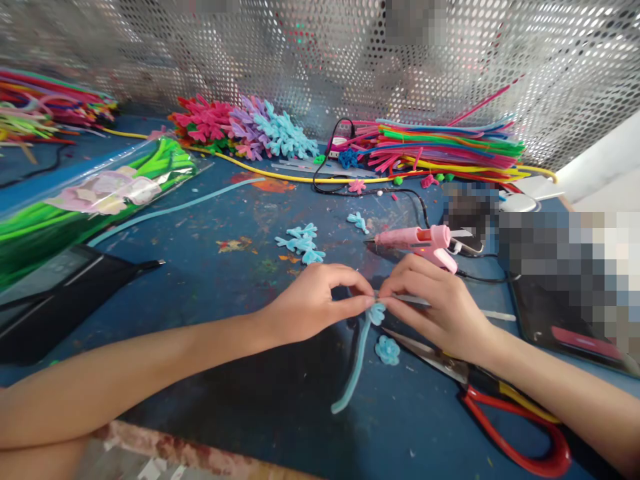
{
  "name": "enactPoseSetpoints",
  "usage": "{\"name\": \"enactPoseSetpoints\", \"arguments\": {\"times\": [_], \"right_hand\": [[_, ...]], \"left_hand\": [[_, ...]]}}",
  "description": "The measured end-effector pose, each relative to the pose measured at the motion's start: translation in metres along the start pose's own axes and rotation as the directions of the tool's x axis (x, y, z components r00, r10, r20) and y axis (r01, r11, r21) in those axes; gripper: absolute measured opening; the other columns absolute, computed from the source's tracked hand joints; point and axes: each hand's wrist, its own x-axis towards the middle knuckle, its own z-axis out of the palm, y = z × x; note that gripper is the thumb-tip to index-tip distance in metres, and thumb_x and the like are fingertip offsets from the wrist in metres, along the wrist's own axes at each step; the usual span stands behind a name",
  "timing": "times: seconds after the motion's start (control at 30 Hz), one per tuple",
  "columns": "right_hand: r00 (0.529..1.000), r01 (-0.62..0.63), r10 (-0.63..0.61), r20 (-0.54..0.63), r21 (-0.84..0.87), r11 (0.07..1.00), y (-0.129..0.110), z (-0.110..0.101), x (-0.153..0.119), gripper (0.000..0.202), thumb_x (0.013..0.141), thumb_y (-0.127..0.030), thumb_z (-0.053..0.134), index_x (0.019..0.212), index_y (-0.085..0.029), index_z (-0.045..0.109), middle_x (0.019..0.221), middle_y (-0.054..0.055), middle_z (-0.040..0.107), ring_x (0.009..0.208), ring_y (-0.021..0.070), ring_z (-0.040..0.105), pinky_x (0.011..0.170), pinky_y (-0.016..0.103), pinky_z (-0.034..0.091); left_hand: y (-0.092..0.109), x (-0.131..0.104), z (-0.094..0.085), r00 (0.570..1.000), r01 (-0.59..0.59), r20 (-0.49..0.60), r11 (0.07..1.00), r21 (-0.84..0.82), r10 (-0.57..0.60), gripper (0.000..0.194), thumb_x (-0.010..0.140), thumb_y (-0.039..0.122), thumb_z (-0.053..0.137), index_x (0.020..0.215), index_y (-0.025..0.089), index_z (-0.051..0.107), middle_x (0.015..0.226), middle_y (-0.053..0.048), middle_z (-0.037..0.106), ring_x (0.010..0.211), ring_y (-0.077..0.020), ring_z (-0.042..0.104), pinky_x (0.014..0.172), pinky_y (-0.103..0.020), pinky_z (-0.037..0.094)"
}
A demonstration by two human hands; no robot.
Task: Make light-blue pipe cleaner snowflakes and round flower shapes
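Both of my hands meet over the blue table in a fingertip pinch. My left hand [320,297] closes thumb and forefinger on the top of a light blue pipe cleaner [356,373], whose long tail hangs down toward me. Its upper end is bent into small petal-like loops. My right hand [440,307] pinches the same end from the other side; the exact contact point is hidden by the fingertips. Just below lies a finished-looking light blue flower [387,350]. Scissors with red handles [520,430] lie partly under my right forearm.
A pink glue gun [415,240] lies beyond my right hand, near a translucent stick [500,315]. Light blue branched pieces [303,241] lie ahead. Bundles of pipe cleaners [450,147] line the perforated metal screen [300,60]. A bag of green pipe cleaners [165,167] sits left.
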Motion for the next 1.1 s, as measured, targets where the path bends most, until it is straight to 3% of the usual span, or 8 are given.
{"name": "enactPoseSetpoints", "arguments": {"times": [0.2,0.33,0.43,0.57,0.7,0.9,1.0,1.1], "right_hand": [[0.989,0.111,-0.097,0.112,-0.128,0.985,-0.005,0.004,-0.005,0.014,0.088,-0.018,0.044,0.088,-0.017,0.058,0.08,0.007,0.059,0.076,0.0169,0.054,0.067,0.03,0.044],[0.995,0.036,-0.02,0.1,-0.151,0.988,-0.013,0.005,-0.006,0.016,0.088,-0.018,0.042,0.084,-0.016,0.057,0.078,0.008,0.057,0.074,0.0173,0.051,0.066,0.03,0.043],[0.98,-0.195,0.198,-0.019,0.105,0.975,-0.015,0.007,-0.005,0.013,0.087,-0.023,0.045,0.082,-0.017,0.055,0.075,0.004,0.055,0.067,0.0134,0.049,0.06,0.025,0.042],[0.875,-0.442,0.478,0.076,0.528,0.725,-0.015,0.016,-0.003,0.019,0.085,-0.035,0.05,0.081,-0.017,0.054,0.069,0.0,0.05,0.06,0.0097,0.046,0.052,0.02,0.04],[0.801,-0.501,0.586,0.119,0.668,0.55,-0.016,0.029,-0.007,0.025,0.082,-0.041,0.053,0.079,-0.016,0.053,0.066,-0.002,0.047,0.056,0.0081,0.042,0.05,0.019,0.038],[0.834,-0.463,0.552,-0.029,0.507,0.727,-0.015,0.024,-0.007,0.02,0.084,-0.036,0.051,0.079,-0.017,0.055,0.067,-0.001,0.051,0.057,0.0094,0.044,0.05,0.02,0.037],[0.937,-0.329,0.349,-0.019,0.292,0.898,-0.011,0.012,-0.004,0.015,0.086,-0.028,0.048,0.079,-0.017,0.056,0.073,0.001,0.054,0.064,0.0109,0.049,0.058,0.022,0.04],[0.988,-0.14,0.134,0.073,0.086,0.986,-0.01,0.001,-0.001,0.013,0.088,-0.021,0.044,0.084,-0.017,0.056,0.078,0.004,0.056,0.071,0.0132,0.052,0.064,0.024,0.042]], "left_hand": [[-0.001,-0.004,0.005,0.991,-0.045,-0.118,0.993,0.114,0.059,0.012,0.08,0.024,0.054,0.074,0.018,0.063,0.075,0.0,0.063,0.077,-0.0133,0.055,0.075,-0.023,0.039],[0.001,-0.006,0.006,0.984,-0.075,-0.155,0.992,0.104,0.091,0.015,0.08,0.026,0.053,0.073,0.018,0.062,0.074,-0.001,0.063,0.076,-0.0135,0.055,0.075,-0.025,0.04],[0.003,-0.006,0.009,0.969,-0.02,-0.245,1.0,-0.014,0.016,0.017,0.081,0.029,0.052,0.075,0.017,0.062,0.076,-0.001,0.063,0.074,-0.0131,0.056,0.074,-0.024,0.042],[0.002,-0.006,0.018,0.939,0.025,-0.334,0.982,-0.185,-0.087,0.017,0.081,0.03,0.053,0.077,0.016,0.062,0.077,-0.002,0.064,0.073,-0.0128,0.056,0.07,-0.023,0.043],[-0.001,-0.007,0.027,0.915,0.032,-0.384,0.969,-0.244,-0.127,0.015,0.08,0.029,0.056,0.078,0.016,0.063,0.078,-0.002,0.063,0.075,-0.0129,0.056,0.072,-0.023,0.044],[-0.004,-0.007,0.031,0.935,0.067,-0.303,0.932,-0.356,-0.183,0.015,0.082,0.031,0.055,0.084,0.016,0.059,0.081,-0.001,0.063,0.076,-0.0116,0.057,0.069,-0.021,0.044],[-0.002,-0.007,0.026,0.956,0.057,-0.249,0.931,-0.36,-0.155,0.019,0.083,0.029,0.053,0.098,0.018,0.054,0.087,-0.002,0.063,0.081,-0.0123,0.058,0.072,-0.022,0.045],[0.002,-0.006,0.014,0.98,-0.008,-0.198,0.992,-0.13,-0.018,0.018,0.083,0.026,0.053,0.1,0.02,0.057,0.096,-0.002,0.064,0.091,-0.0138,0.057,0.082,-0.024,0.042]]}}
